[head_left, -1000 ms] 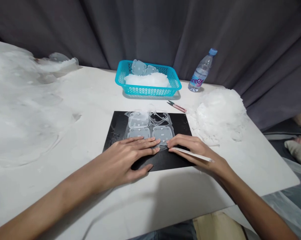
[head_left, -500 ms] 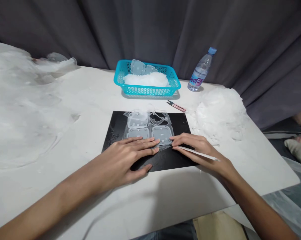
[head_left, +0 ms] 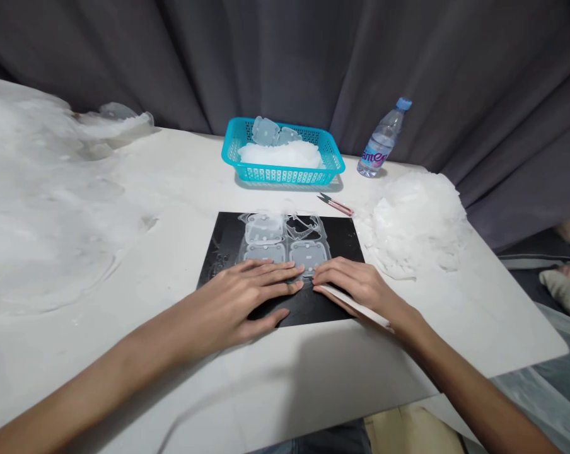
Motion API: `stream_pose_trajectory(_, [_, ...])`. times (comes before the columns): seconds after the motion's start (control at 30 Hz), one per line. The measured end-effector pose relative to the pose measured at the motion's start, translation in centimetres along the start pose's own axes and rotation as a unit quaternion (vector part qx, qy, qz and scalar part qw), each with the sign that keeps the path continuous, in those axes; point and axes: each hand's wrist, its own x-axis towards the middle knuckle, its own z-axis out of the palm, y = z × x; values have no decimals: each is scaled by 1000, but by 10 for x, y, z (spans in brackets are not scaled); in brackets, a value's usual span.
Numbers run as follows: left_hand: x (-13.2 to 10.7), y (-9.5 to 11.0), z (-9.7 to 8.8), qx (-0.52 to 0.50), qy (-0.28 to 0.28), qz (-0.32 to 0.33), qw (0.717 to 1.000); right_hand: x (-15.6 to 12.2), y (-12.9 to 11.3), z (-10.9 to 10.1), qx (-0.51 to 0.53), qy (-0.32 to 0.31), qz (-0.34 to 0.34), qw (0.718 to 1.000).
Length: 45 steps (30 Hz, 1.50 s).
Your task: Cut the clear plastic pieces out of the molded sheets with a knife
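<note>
A translucent sheet with rounded-square pieces (head_left: 308, 253) lies on a black board (head_left: 297, 312). My left hand (head_left: 254, 287) rests flat across the sheet's near edge, fingers stretched out and holding nothing. At the lower right corner of the sheet, my right hand (head_left: 355, 284) is closed around a slim white pen-like tool (head_left: 358, 307). Its tip is hidden by my fingers, and its back end points toward my wrist. In the sheet's upper right section, thin cut strips (head_left: 304, 227) show the black board through gaps.
A blue basket (head_left: 285, 175) holding white and translucent pieces stands at the back. Pink-handled thread snips (head_left: 336, 204) lie in front of it. A water bottle (head_left: 382, 140) stands at the back right. Piles of translucent sheets lie left (head_left: 53, 214) and right (head_left: 417, 217).
My right hand has moved left and slightly nearer to me along the sheet's lower edge, with the white tool in it. The left hand stays pressed in place.
</note>
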Motion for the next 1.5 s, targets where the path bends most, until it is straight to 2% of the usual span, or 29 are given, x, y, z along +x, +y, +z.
stream_pose_trajectory(0.17, [-3, -3, 0, 17, 5, 1, 1000, 7, -1, 5, -73, 5, -24, 997])
stream_pose_trajectory(0.4, [-1, -3, 5, 4, 41, 13, 999, 12, -1, 7, -125, -14, -16, 992])
stream_pose_trajectory(0.6, [0, 0, 8, 47, 34, 6, 998, 12, 3, 7, -140, -4, -47, 989])
stream_pose_trajectory(0.77, [4, 1, 11, 29, 53, -17, 998, 16, 2, 6, -138, -21, -55, 989])
stream_pose_trajectory(0.9, [11, -1, 10, 13, 39, -27, 999, 18, 0, 5, -132, -31, -52, 989])
stream_pose_trajectory(1.03, [16, -2, 9, -6, 35, -30, 999, 24, 3, 2, -58, -20, 6, 998])
stream_pose_trajectory(1.13, [17, -4, 11, -20, 43, -21, 999, 34, 15, -2, -2, 53, 94, 994])
stream_pose_trajectory(1.23, [16, -7, 13, -35, 44, -16, 998, 44, 30, -7, 58, 134, 204, 968])
stream_pose_trajectory(1.33, [16, -11, 12, -43, 37, -17, 998, 48, 37, -10, 138, 163, 276, 937])
stream_pose_trajectory(1.43, [15, -13, 7, -73, 19, -41, 996, 46, 30, -11, 193, 178, 285, 922])
stream_pose_trajectory(1.5, [15, -12, 4, -131, 8, -73, 989, 43, 17, -10, 187, 181, 253, 932])
